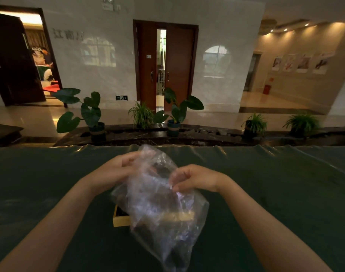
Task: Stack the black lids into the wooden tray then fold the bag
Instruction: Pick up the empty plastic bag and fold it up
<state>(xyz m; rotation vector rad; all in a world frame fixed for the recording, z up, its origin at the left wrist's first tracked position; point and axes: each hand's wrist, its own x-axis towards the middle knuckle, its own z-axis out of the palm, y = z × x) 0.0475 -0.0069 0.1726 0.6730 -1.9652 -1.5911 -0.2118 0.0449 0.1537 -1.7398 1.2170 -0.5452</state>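
Note:
A crumpled clear plastic bag [159, 209] hangs in the air above the table, held up by both hands. My left hand [116, 169] pinches its upper left edge and my right hand [195, 179] pinches its right edge. Dark shapes show faintly through the plastic; I cannot tell whether they are black lids inside the bag or things below it. The wooden tray [120, 219] sits on the table under the bag, with only its front left corner uncovered and something dark inside it.
The table is covered with a dark green cloth [49, 183] that runs wide to both sides. Beyond its far edge stand several potted plants [93, 118] along a dark stone ledge, then a hall with wooden doors.

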